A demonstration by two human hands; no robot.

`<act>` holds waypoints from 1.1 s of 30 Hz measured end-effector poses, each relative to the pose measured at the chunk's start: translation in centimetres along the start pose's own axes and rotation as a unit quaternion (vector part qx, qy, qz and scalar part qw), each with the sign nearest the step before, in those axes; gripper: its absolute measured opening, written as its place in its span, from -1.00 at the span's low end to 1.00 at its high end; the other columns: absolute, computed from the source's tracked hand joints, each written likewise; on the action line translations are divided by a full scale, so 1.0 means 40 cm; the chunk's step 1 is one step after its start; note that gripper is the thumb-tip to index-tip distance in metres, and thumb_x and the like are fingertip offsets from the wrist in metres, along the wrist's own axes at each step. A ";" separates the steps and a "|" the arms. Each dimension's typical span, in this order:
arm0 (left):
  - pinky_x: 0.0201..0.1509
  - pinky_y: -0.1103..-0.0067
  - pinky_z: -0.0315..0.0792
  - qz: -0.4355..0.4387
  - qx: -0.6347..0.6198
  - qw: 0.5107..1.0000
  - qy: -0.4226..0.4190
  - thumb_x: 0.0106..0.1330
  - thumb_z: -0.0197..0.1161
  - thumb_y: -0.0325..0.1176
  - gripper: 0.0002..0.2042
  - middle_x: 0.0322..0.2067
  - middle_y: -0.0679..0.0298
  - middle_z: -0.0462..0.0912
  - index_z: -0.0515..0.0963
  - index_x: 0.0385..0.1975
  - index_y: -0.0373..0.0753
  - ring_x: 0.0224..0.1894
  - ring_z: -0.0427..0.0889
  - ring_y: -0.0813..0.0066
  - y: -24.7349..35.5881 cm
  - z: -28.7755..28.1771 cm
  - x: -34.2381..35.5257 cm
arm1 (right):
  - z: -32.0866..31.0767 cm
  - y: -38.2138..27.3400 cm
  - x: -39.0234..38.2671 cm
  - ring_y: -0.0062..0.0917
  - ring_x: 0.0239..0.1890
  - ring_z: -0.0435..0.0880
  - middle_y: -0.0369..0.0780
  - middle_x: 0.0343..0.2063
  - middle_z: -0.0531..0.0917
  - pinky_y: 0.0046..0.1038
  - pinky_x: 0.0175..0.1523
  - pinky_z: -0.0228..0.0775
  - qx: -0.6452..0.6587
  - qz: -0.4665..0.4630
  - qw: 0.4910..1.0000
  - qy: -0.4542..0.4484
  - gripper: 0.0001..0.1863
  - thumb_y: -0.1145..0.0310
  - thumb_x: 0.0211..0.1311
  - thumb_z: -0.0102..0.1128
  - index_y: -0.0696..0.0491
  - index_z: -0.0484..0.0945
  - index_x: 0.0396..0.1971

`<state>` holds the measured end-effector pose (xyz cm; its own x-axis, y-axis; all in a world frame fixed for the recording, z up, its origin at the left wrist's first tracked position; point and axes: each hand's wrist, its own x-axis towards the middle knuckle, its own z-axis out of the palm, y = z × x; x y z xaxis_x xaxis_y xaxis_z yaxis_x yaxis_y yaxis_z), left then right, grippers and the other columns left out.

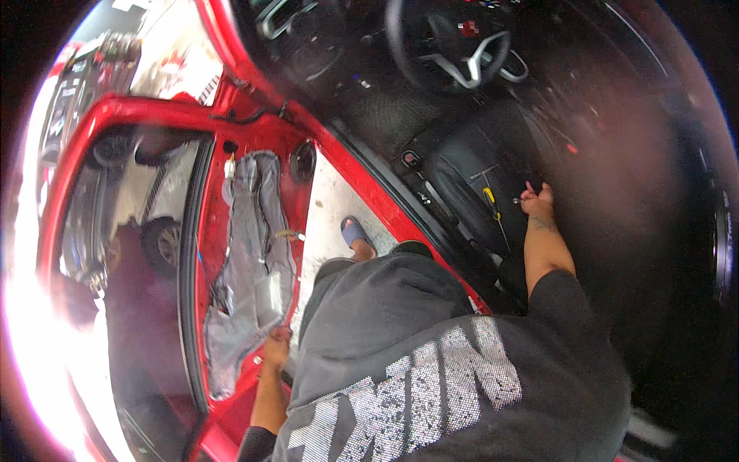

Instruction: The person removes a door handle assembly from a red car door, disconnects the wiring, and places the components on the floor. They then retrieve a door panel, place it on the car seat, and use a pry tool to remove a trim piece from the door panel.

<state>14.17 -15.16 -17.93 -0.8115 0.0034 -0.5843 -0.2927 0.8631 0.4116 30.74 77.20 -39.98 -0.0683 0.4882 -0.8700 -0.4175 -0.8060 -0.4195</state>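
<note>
My left hand (277, 346) is down at the edge of the open red car door (258, 360), its fingers curled against it. A wrinkled grey liner sheet (250, 223) covers much of the door's bare inner side. My right hand (537, 200) reaches over the black car seat (462, 165). A small shiny metal piece (516, 201) shows at its fingertips; its kind is too small to make out. Left of that hand, a screwdriver (490, 199) with a yellow and black handle lies on the seat. A thin metal T-shaped tool (485, 173) lies just beyond it.
The steering wheel (469, 69) stands ahead of the seat. A red door sill (385, 212) runs between the cabin and the pale floor (327, 192), where my sandalled foot (356, 237) stands. A round black speaker (302, 162) sits in the door. Other vehicles show beyond the door window.
</note>
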 end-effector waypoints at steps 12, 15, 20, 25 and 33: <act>-0.02 0.36 0.60 -0.054 -0.065 0.996 -0.031 0.38 0.43 -0.22 -0.60 -0.20 -0.03 0.82 0.67 0.11 -0.34 -0.18 0.81 0.20 0.041 0.090 -0.062 | 0.013 0.021 -0.011 -0.46 -0.62 0.38 -0.07 -0.18 0.69 -0.45 -0.49 0.34 -0.004 -0.056 0.998 -0.005 -0.45 -0.11 0.54 0.19 0.02 0.40 0.22; -0.07 0.38 0.60 -0.054 -0.009 0.999 -0.001 0.37 0.44 -0.22 -0.59 -0.24 0.01 0.83 0.67 0.12 -0.31 -0.23 0.81 0.24 0.031 0.124 -0.049 | -0.005 0.068 -0.062 -0.47 -0.59 0.37 -0.17 -0.34 0.56 -0.44 -0.47 0.36 0.024 0.013 0.999 0.033 -0.57 -0.06 0.54 0.22 -0.10 0.47 0.17; -0.13 0.43 0.58 -0.045 0.053 0.997 -0.028 0.39 0.46 -0.26 -0.60 -0.29 0.06 0.83 0.65 0.13 -0.32 -0.24 0.79 0.35 0.013 0.137 0.002 | -0.080 0.217 -0.094 -0.49 -0.50 0.41 -0.25 -0.33 0.47 -0.48 -0.45 0.35 -0.029 0.000 0.998 0.053 -0.71 0.00 0.49 0.32 -0.28 0.54 0.07; -0.27 0.50 0.50 -0.062 -0.023 0.997 -0.041 0.44 0.41 -0.28 -0.63 -0.42 0.22 0.74 0.63 0.14 -0.34 -0.38 0.66 0.51 0.089 0.114 0.053 | -0.132 0.260 -0.140 -0.50 -0.41 0.42 -0.27 -0.26 0.43 -0.48 -0.44 0.38 -0.099 0.018 0.994 0.053 -0.70 -0.05 0.45 0.38 -0.32 0.56 0.02; -0.26 0.52 0.45 0.006 -0.078 0.996 -0.043 0.44 0.40 -0.26 -0.63 -0.42 0.30 0.69 0.63 0.12 -0.35 -0.39 0.59 0.52 0.170 0.087 0.080 | -0.075 0.169 -0.154 -0.47 -0.48 0.48 -0.16 -0.17 0.64 -0.43 -0.46 0.37 -0.132 -0.001 0.989 0.070 -0.48 -0.16 0.45 0.34 -0.26 0.51 0.25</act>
<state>11.33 -7.53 -19.43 -0.7712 0.0628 -0.6335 -0.3637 0.7733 0.5194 31.08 67.75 -38.23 0.0664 0.4544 -0.8883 -0.1650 -0.8730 -0.4589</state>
